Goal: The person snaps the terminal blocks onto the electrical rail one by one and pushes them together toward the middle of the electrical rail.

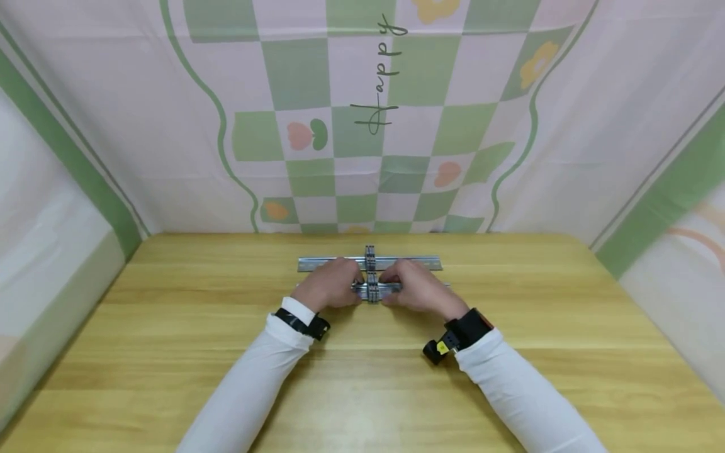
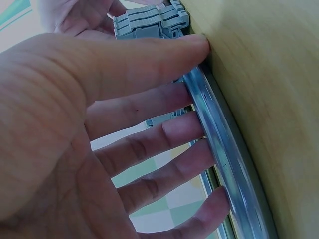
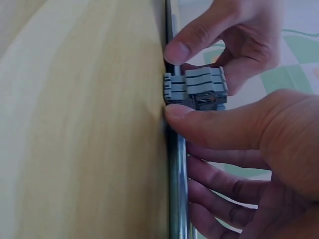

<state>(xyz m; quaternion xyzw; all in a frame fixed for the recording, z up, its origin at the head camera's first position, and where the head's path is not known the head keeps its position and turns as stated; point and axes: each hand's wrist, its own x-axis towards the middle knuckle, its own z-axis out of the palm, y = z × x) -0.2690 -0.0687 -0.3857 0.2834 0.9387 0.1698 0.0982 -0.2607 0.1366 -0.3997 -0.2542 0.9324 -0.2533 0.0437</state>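
Observation:
On the near metal DIN rail [image 1: 391, 289] sits a small stack of grey terminal blocks [image 1: 372, 288], between my two hands. My left hand [image 1: 331, 283] grips the rail just left of the blocks; in the left wrist view its thumb lies on the near side and the fingers along the far side of the rail [image 2: 224, 154]. From the right, my right hand [image 1: 419, 286] pinches the same rail, its thumb tip right at the edge of the blocks [image 3: 204, 82] in the right wrist view. Part of the rail is hidden behind the hands.
Just behind lies a second DIN rail [image 1: 425, 263], parallel to the first, carrying its own grey terminal blocks [image 1: 370, 257]. The wooden table [image 1: 362, 390] runs back to a hanging checkered cloth [image 1: 362, 170].

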